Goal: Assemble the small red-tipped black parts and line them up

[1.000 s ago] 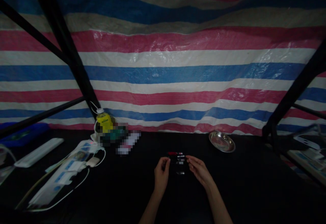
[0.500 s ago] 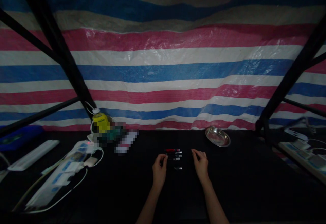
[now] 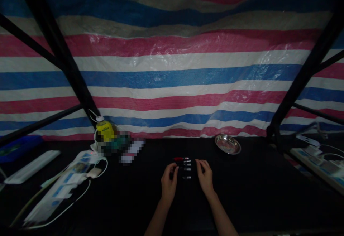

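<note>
Several short, slim pen-like pieces lie in a column, each with a silver right end. The farthest has a red body (image 3: 177, 159); the nearest is a dark piece with a silver end (image 3: 188, 177). My left hand (image 3: 168, 182) is at the left ends of the middle pieces, its thumb and forefinger curved with a gap between them. Contact is too dark to tell. To their right, my right hand (image 3: 205, 177) has its fingers stretched toward the silver ends, apart from them. Nothing shows in it.
A shallow round metal dish (image 3: 228, 144) stands at the back right of the black table (image 3: 258, 193). At the left are power strips with cords (image 3: 67, 178), a yellow bottle (image 3: 105, 129) and a blurred packet (image 3: 132, 151). A striped tarp (image 3: 182, 76) hangs behind, between black posts.
My right hand has moved left, closer to the silver ends. The left thumb and forefinger are slightly farther apart. The view has shifted a little.
</note>
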Available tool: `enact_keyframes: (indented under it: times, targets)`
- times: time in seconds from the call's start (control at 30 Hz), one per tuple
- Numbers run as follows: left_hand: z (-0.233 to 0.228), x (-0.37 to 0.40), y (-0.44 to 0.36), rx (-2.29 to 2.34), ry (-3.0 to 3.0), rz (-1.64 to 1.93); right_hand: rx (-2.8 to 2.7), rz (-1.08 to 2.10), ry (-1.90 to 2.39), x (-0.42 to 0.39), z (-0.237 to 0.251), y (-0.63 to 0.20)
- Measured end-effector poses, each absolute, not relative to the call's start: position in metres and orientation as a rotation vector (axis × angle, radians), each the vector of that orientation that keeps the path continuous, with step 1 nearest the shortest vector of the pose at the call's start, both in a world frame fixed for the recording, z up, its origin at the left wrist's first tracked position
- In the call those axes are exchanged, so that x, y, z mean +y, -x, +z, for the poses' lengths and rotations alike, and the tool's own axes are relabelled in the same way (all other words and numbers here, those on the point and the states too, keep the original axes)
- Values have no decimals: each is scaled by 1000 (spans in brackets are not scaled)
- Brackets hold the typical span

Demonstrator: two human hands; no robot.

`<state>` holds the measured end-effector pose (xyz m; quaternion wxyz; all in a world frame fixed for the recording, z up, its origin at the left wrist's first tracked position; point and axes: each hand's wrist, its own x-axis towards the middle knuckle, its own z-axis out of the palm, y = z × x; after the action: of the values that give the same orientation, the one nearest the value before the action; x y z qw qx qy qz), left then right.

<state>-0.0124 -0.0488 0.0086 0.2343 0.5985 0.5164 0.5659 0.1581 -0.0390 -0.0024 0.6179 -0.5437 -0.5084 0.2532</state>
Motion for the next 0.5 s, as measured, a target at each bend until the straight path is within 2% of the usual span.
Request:
enact_keyframes:
  times: [0.3,0.43,0.5]
  targets:
    - [-3,-51,9,1330,-1837,1604,-690,1462,923,-36,7,-150]
    - [-4,-51,8,1264,-1851,1580,-679,1632,860,-38,7,-152]
    - [-2,-50,10,1305,-1800,1581,-711,1600,882,-37,4,-155]
